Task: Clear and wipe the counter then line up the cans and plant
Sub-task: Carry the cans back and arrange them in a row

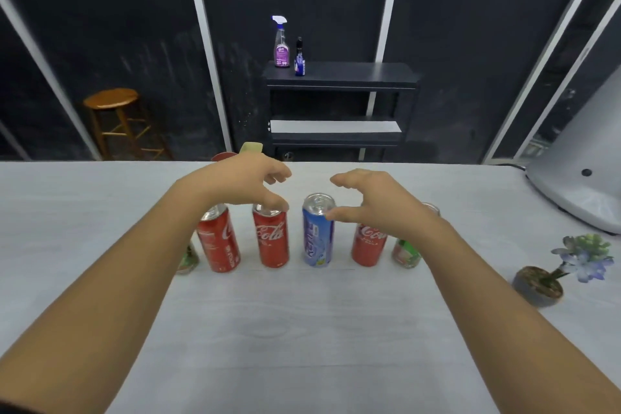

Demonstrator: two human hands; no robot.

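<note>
Six cans upright in a row across the white counter (302,329). From left: green can (188,259), mostly hidden behind left forearm; red cola can (220,242); second red cola can (271,239); blue can (317,232) at centre; third red cola can (368,247); green-and-pink can (406,252), top hidden by right wrist. Small gaps between neighbours, none touching.

Left hand (242,180) above the two left red cans, fingers loosely curled, thumb tip at the rim of the second red cola can; actual contact not clear. Nothing gripped.

Right hand (369,198) above the third red cola can, fingers curved and spread, thumb tip just beside the blue can's top rim; nothing held.

Potted plant (564,265) with blue flowers at the right end of the counter, tipped toward the right, well apart from the can row.

Grey appliance (578,178) at far right counter edge. Behind counter: dark shelf unit (339,77) with purple spray bottle (281,44) and small blue bottle (299,59) on top; wooden stool (114,118) at left.
</note>
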